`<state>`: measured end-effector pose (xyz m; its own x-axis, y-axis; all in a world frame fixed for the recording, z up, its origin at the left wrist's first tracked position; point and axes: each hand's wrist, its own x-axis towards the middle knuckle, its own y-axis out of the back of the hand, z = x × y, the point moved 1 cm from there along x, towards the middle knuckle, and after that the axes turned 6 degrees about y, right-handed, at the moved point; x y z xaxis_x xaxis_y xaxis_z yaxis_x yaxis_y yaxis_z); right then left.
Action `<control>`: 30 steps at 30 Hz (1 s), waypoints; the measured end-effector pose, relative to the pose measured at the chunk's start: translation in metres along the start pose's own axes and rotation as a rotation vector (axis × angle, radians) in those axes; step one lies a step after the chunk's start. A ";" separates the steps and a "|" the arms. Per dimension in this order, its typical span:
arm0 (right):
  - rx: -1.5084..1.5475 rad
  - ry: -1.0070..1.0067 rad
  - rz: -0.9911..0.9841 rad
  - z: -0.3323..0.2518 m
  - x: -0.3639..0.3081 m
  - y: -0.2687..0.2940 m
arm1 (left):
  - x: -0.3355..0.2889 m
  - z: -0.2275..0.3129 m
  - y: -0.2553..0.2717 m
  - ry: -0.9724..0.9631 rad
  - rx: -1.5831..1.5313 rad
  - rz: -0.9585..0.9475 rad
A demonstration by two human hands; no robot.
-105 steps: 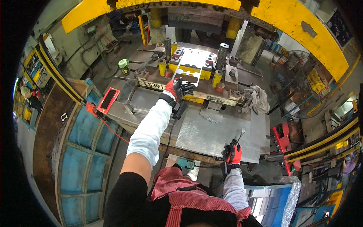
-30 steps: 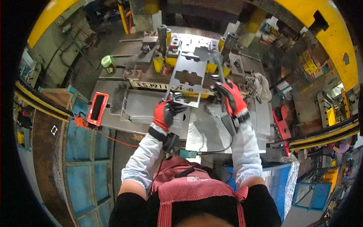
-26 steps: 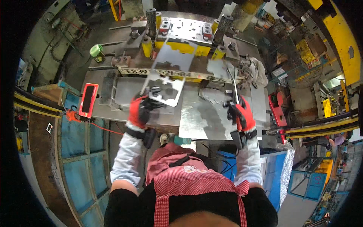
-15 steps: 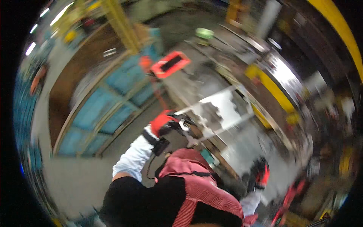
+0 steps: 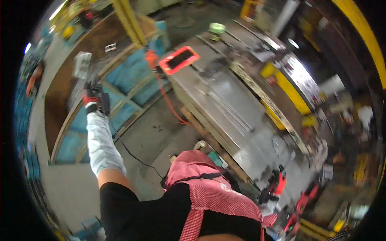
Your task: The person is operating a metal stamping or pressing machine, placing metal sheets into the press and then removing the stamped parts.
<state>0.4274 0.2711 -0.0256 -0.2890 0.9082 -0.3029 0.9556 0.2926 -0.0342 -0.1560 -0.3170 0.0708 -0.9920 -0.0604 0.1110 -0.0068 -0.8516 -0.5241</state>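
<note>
My left hand (image 5: 94, 95), in a red and black glove, is stretched out over a brown-lined bin with blue sides (image 5: 56, 108). Just beyond its fingertips is a pale, shiny metal piece (image 5: 82, 65), blurred; whether the fingers touch it cannot be made out. The fingers are dark and smeared. At the lower right, my right hand (image 5: 276, 185), gloved in red and black, is low over the near end of a grey metal work surface (image 5: 257, 148). Its fingers are hard to separate from dark shapes beside them, and nothing held can be made out.
An orange-framed dark panel (image 5: 179, 60) lies on the bench corner, with an orange cable (image 5: 164, 94) hanging below. Farther along stands a green container (image 5: 216, 30). Yellow machine parts (image 5: 295, 94) border the work surface on the right. Another small light piece (image 5: 110, 47) rests in the bin.
My left hand has swung left from the bench edge out over the bin. The bright metal sheet by that hand is gone from the bench. My right hand has shifted little.
</note>
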 end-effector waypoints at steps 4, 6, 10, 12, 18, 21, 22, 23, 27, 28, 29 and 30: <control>-0.039 0.118 0.000 -0.007 -0.021 -0.019 | 0.021 -0.087 -0.086 0.363 -0.221 -0.302; -0.022 0.083 -0.044 -0.006 -0.034 -0.029 | -0.050 -0.125 -0.176 0.536 -0.088 -0.539; -0.119 0.059 -0.403 -0.038 -0.032 -0.087 | -0.145 -0.218 -0.190 0.889 0.481 -1.157; -0.050 0.005 -0.507 -0.043 -0.010 -0.113 | -0.197 -0.211 -0.247 1.129 0.413 -1.279; -0.104 0.012 -0.572 -0.027 0.067 -0.157 | -0.243 -0.240 -0.291 1.150 0.352 -1.339; -0.078 -0.108 -0.597 -0.023 0.078 -0.165 | -0.248 -0.247 -0.301 1.379 0.083 -1.137; -0.096 -0.093 -0.577 -0.031 0.074 -0.168 | -0.248 -0.249 -0.307 1.397 0.036 -1.087; -0.113 -0.079 -0.557 -0.037 0.064 -0.170 | -0.249 -0.252 -0.313 1.414 -0.011 -1.037; -0.050 0.052 -0.501 -0.066 0.027 -0.163 | -0.254 -0.276 -0.330 1.363 -0.299 -0.830; 0.001 -0.010 -0.505 -0.085 0.014 -0.166 | -0.255 -0.278 -0.340 1.289 -0.326 -0.735; -0.060 0.040 -0.504 -0.082 0.014 -0.168 | -0.255 -0.279 -0.348 1.217 -0.351 -0.644; -0.126 0.105 -0.499 -0.082 0.015 -0.167 | -0.246 -0.307 -0.334 1.303 -0.437 -0.609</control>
<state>0.2583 0.2606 0.0539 -0.7178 0.6721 -0.1818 0.6875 0.7254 -0.0330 0.0519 0.1423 -0.0404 -0.2363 0.9284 -0.2866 -0.2511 -0.3433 -0.9050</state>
